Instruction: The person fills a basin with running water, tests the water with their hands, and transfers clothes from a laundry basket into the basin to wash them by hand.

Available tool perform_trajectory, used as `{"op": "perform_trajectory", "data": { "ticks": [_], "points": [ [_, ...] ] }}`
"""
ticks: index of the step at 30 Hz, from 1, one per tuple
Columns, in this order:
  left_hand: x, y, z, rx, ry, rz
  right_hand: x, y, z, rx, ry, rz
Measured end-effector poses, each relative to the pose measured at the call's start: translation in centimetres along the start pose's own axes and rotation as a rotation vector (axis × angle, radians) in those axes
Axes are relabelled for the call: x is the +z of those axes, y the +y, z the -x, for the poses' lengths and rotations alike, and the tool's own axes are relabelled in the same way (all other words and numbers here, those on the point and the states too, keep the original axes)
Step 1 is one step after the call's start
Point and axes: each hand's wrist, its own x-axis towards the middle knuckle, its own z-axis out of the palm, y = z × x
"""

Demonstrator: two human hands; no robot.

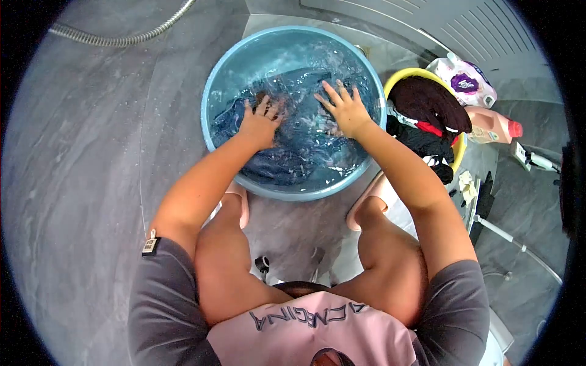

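A large round blue basin (297, 196) filled with water stands on the floor in front of me. Dark blue cloth (278, 169) lies soaked in it, mostly under the surface. My left hand (262, 122) is over the left part of the cloth, fingers spread, at the water's surface. On the right side of the basin, my right hand (348, 111) has its fingers apart, palm down at the water. Neither hand has cloth gripped between its fingers. Whether the palms press on the cloth is hard to tell.
Right of the basin, a yellow tub (462, 152) holds dark clothes (427, 102). Beyond it are a white and purple package (467, 82) and a pink bottle with a red cap (491, 126). A metal hose (125, 41) hangs at the upper left. Slippers (366, 200) flank the basin's near side.
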Motion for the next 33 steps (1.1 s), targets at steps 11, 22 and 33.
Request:
{"op": "perform_trajectory", "data": {
  "ticks": [11,22,33],
  "points": [
    [-0.1,-1.7,-1.7,-0.151,-0.333,-0.152,1.7,-0.1,-1.7,0.045,-0.289,0.006],
    [1.8,-2.2,-2.1,-0.182,0.054,0.328,2.5,3.6,2.0,0.053,0.558,-0.791],
    [-2.8,2.4,-7.1,-0.075,0.326,0.804,5.1,15.0,12.9,1.191,0.557,-0.097]
  ]
}}
